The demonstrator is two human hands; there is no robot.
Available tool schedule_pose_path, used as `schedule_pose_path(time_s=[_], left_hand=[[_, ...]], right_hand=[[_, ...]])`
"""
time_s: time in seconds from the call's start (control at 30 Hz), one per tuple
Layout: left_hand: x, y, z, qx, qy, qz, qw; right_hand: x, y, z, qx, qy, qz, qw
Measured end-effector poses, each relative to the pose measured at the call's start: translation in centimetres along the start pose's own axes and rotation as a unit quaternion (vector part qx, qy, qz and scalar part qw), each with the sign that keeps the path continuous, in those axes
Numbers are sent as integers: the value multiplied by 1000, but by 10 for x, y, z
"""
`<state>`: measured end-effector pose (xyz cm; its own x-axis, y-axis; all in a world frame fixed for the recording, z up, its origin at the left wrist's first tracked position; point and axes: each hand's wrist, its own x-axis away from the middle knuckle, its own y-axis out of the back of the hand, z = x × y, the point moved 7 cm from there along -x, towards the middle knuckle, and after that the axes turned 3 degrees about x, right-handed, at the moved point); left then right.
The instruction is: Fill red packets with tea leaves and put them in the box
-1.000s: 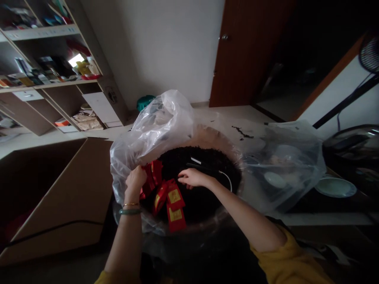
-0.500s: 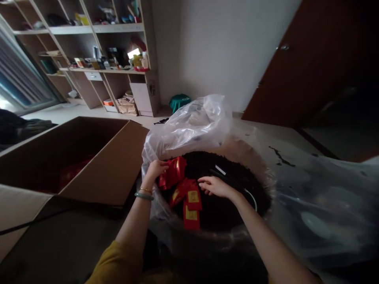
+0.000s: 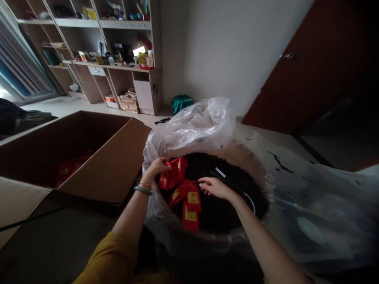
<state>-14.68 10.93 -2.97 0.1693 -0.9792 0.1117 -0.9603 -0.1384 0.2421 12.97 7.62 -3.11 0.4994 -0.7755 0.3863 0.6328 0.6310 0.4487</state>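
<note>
A heap of loose black, leaf-like material (image 3: 226, 213) fills a round container lined with a clear plastic bag (image 3: 189, 128). Several red packets (image 3: 173, 173) with gold labels lie on its left side, some fanned in a stack. My left hand (image 3: 158, 166), with a green bangle at the wrist, is closed at the left end of that stack; its thumb is hidden. Further right, my right hand (image 3: 215, 187) hovers over the black material with loosely bent fingers apart, holding nothing. Behind it lies a dark object with a white label (image 3: 220, 172) and a white cord (image 3: 250, 202).
To the left stands an open cardboard box (image 3: 111, 165) with red packets inside. Plastic sheeting (image 3: 322, 209) spreads at the right. Shelves (image 3: 124, 24) line the back wall, near a green bundle (image 3: 181, 103) and a brown door (image 3: 284, 83).
The view has swung left, bringing the cardboard box and shelves further in. My left fingers have shifted over the red stack's end. My right hand stays near the loose packets.
</note>
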Motion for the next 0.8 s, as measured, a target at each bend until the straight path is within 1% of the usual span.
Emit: schedule_pose_path(time_s=[0.13, 0.2, 0.3, 0.37, 0.43, 0.5, 0.57, 0.63, 0.67, 0.73, 0.8], left_hand=[[4, -3, 0, 13, 48, 33, 998], [7, -2, -4, 23, 46, 29, 998], [11, 6, -15, -17, 1, -6, 1000], [14, 10, -28, -55, -33, -18, 998], [18, 14, -46, -78, -74, -31, 994], [23, 13, -70, -61, -117, -54, 990], [28, 5, -90, 2, -144, -77, 986], [35, -14, -102, 63, -158, -99, 980], [39, -27, -103, 84, -160, -103, 978], [47, -56, -101, 92, -157, -87, 979], [54, -77, -92, 60, -148, -96, 982]], right_hand=[[2, 2, 4, 2, 4, -8, 1000], [3, 2, 7, 4, 4, -10, 1000], [4, 4, 10, 2, 4, -15, 1000], [5, 6, 11, -10, 7, -20, 1000], [5, 9, 11, -38, 11, -27, 999], [4, 12, 11, -85, 18, -38, 996], [3, 15, 14, -148, 40, -60, 986], [3, 22, 19, -214, 78, -99, 969], [4, 27, 21, -241, 99, -127, 957], [8, 43, 23, -263, 137, -203, 933], [16, 63, 22, -240, 155, -293, 912]])
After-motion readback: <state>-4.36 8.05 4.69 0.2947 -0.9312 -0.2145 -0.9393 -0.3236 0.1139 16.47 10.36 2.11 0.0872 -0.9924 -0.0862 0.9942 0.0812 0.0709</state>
